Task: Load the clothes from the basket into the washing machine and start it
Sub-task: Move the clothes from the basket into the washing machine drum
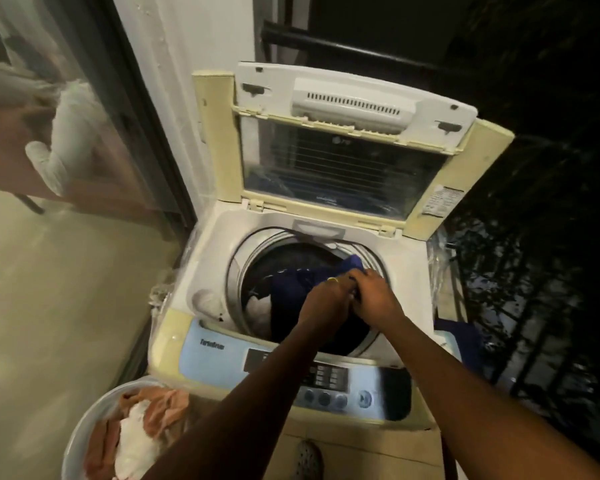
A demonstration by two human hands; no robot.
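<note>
A top-loading washing machine (pixel 201 244) stands in front of me with its lid (pixel 343 133) raised. Inside the drum lies a dark blue garment (pixel 302 278) on top of a white piece (pixel 260 306). My left hand (pixel 329 296) and my right hand (pixel 374 292) meet over the drum's right half, both gripping the dark blue garment, which bunches up toward the far rim. The control panel (pixel 222 355) with buttons runs along the machine's near edge, under my forearms. At the lower left, a pale round basket (pixel 84 420) holds pink and white clothes (pixel 136 431).
A glass sliding door (pixel 66 133) with a dark frame lines the left side. Dark railing and foliage (pixel 534 237) lie to the right of the machine. Another blue cloth (pixel 461 337) hangs at the machine's right edge. A grey shoe (pixel 307 459) shows below the panel.
</note>
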